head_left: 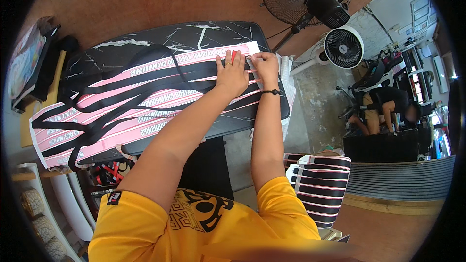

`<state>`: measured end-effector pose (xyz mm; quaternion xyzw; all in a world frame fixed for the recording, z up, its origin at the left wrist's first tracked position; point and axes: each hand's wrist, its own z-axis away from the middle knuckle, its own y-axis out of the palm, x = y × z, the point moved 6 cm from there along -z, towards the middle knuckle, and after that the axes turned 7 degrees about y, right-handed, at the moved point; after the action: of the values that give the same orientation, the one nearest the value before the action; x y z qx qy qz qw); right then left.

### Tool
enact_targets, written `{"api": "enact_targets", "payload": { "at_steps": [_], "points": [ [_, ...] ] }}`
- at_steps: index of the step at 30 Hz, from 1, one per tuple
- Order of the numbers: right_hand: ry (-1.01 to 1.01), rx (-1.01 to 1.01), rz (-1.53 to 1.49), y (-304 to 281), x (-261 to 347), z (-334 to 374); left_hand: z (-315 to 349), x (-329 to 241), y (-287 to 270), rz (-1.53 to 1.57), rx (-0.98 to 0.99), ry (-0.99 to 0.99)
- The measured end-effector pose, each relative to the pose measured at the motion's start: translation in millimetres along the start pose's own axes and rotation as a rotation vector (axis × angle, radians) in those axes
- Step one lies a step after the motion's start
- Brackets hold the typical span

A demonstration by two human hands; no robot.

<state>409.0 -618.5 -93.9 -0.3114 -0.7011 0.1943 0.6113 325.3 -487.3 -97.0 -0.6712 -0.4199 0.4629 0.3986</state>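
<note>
A long pink printed sheet (141, 72) with white lettering lies across the black marble-patterned table (184, 36). Several black ribbons (155, 76) run along it, straight toward the right end and loosely looped at the left. My left hand (234, 73) rests flat on the ribbons near the sheet's right end, fingers stretched out. Beside its fingertips shows a small red piece (234, 56). Just to the right, my right hand (266, 70) pinches at the sheet's edge, thumb and fingers together; what is between them is too small to make out.
Beyond the table's right end stand a black fan (330, 9) and a white fan (343, 48). A sheet with black strips (320, 191) lies at my lower right. Another person (388, 106) bends over at the far right. Shelves (36, 184) stand at the left.
</note>
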Motion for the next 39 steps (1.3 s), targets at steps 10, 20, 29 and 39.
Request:
{"api": "enact_targets", "payload": {
  "at_steps": [10, 20, 29, 39],
  "points": [
    [0.182, 0.162, -0.422, -32.2, -29.1, 32.7, -0.2, 1.1, 0.0, -0.020, 0.002, -0.009],
    [0.297, 0.178, -0.541, -51.6, -27.1, 63.8, 1.2, 5.9, -12.5, 0.121, -0.067, -0.001],
    [0.271, 0.116, -0.648, -61.0, -34.6, 76.2, -1.9, 10.3, -15.3, 0.274, -0.122, -0.069],
    [0.200, -0.007, -0.928, -77.7, -49.1, 100.0, -4.0, 13.8, -6.1, 0.199, -0.148, -0.079]
  ]
}}
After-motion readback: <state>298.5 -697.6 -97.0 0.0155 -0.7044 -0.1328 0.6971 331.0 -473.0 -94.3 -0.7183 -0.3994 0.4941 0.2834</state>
